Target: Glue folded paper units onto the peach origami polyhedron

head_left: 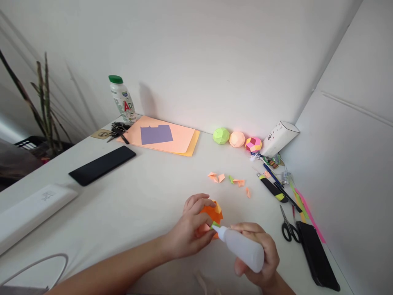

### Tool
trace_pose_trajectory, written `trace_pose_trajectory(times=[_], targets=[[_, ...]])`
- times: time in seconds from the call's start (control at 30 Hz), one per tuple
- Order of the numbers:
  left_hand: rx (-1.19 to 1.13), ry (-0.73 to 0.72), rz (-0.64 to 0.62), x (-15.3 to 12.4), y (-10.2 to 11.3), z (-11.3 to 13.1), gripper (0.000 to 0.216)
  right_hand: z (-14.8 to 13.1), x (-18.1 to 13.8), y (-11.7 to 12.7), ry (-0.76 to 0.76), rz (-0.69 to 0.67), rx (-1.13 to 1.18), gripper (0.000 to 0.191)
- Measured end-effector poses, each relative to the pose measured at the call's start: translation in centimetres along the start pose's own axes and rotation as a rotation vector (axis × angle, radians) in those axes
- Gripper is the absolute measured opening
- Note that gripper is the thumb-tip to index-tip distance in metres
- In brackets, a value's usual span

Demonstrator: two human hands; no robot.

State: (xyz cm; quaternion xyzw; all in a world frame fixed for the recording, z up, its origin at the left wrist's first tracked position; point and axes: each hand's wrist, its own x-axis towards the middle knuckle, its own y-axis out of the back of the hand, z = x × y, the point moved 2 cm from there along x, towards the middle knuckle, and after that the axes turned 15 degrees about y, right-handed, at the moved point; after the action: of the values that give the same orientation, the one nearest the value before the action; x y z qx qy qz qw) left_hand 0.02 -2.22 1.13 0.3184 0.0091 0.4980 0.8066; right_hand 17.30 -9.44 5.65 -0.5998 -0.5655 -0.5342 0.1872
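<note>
My left hand (193, 227) is closed around an orange folded-paper piece (212, 212), part of which its fingers hide. A small green paper flap (215, 225) shows at the fingertips. In my right hand (260, 250) is a white squeeze glue bottle (244, 248), tilted so that its narrow nozzle points left and meets the green flap. Whether glue is coming out is too small to tell. Beyond the hands lie several small folded paper bits, among them a peach one (213, 176) and a green one (231, 179).
Three paper balls, green (221, 135), peach (237, 139) and multicoloured (253, 144), line the wall beside a white paper tube (280, 138). At right are a cutter knife (272, 187), scissors (289, 230) and a black phone (317, 256). Peach sheets (181, 143) and a bottle (123, 100) stand back left.
</note>
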Motion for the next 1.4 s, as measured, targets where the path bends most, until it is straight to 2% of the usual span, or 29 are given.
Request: trace_pose_trajectory(times=[0.17, 0.57, 0.7, 1.2, 1.27, 1.4], targets=[[0.009, 0.021, -0.009, 0.0, 0.0, -0.2, 0.011, 0.2, 0.0, 0.2, -0.017, 0.026, -0.006, 0.040], [0.011, 0.022, -0.004, -0.1, 0.0, -0.2, 0.011, 0.4, -0.4, 0.2, -0.067, 0.073, -0.009, 0.041], [0.008, 0.012, 0.000, 0.0, 0.0, -0.2, 0.012, 0.2, -0.2, 0.0, -0.050, 0.039, 0.017, 0.044], [0.005, 0.014, 0.000, 0.0, -0.1, -0.3, 0.009, 0.4, -0.6, 0.1, -0.112, 0.039, 0.061, 0.040], [-0.004, 0.015, 0.009, 0.1, 0.1, -0.1, 0.009, 0.6, -0.7, 0.3, -0.166, 0.100, 0.075, 0.035], [-0.067, -0.006, 0.007, 0.3, 0.3, 0.1, 0.008, 2.2, -0.7, 1.3, -0.322, 0.368, 0.153, 0.023]])
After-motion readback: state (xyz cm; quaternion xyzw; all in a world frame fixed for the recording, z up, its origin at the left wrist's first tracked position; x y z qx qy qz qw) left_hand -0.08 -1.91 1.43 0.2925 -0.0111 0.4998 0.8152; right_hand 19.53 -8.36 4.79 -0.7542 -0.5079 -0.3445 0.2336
